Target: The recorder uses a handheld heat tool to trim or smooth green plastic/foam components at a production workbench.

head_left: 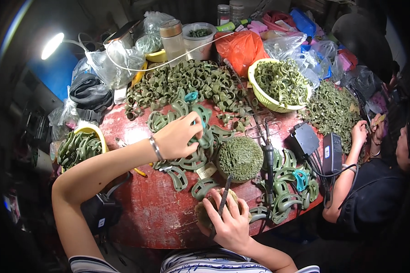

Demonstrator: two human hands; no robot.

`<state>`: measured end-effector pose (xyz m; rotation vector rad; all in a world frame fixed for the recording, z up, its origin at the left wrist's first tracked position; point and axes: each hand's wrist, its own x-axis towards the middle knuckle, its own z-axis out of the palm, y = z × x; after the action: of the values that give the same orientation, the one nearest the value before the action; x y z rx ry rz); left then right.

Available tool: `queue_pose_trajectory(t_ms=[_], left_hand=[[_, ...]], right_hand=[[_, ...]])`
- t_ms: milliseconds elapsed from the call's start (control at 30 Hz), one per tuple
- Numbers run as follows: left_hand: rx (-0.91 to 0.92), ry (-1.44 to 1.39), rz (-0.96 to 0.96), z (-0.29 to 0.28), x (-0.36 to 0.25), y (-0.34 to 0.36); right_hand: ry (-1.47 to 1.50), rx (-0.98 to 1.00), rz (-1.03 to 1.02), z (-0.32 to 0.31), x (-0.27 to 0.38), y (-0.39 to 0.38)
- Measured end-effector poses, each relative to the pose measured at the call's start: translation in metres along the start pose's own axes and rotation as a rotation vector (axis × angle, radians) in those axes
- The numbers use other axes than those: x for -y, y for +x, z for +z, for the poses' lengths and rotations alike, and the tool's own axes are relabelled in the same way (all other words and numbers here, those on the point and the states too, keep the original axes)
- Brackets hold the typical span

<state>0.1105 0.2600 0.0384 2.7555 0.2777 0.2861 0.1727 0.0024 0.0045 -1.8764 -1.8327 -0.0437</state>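
Observation:
My left hand (175, 136), with a silver bangle at the wrist, reaches over a heap of curved green plastic pieces (182, 175). Its fingers are bent, thumb and forefinger apart, and I see no piece held. Near the table's front edge, my right hand (230, 223) grips a slim dark knife-like tool (225, 195) between its fingers, tip pointing away from me. Under that hand is a tan, rough round object (200, 211), mostly covered by the palm. Just beyond it stands a round container (240, 159) heaped with small green scraps.
A black-handled tool with a cord (269, 173) lies right of the container, among more curved pieces (287, 200). Black power adapters (332, 152), a yellow basket (259, 93) and green rings (182, 82) lie beyond. A co-worker's hand (359, 134) is at right; a lamp (53, 46) shines at left.

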Motion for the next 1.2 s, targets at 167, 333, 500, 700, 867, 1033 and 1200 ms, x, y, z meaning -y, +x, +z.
queue_pose_trajectory(t_ms=[167, 333, 500, 700, 867, 1033, 1200], left_hand=[[0.287, -0.093, 0.005, -0.019, -0.018, -0.021], [0.158, -0.101, 0.034, -0.016, -0.02, -0.013], [0.014, -0.057, 0.153, 0.021, 0.003, 0.017], [0.411, -0.037, -0.006, 0.007, 0.0, 0.014], [0.231, -0.153, 0.069, 0.001, 0.006, -0.007], [-0.228, 0.256, -0.119, -0.001, 0.032, 0.017], [-0.064, 0.306, -0.384, 0.009, 0.047, 0.024]], right_hand=[[0.001, 0.027, -0.003, -0.002, -0.001, 0.002], [0.013, 0.038, 0.002, -0.005, 0.002, 0.003], [0.006, 0.022, -0.002, 0.0, 0.003, 0.002], [0.014, 0.018, 0.0, 0.001, 0.003, 0.002], [-0.017, 0.001, -0.009, -0.001, 0.003, 0.005], [-0.033, 0.006, -0.012, -0.006, 0.008, 0.009], [-0.021, 0.004, -0.018, -0.006, 0.012, 0.009]])
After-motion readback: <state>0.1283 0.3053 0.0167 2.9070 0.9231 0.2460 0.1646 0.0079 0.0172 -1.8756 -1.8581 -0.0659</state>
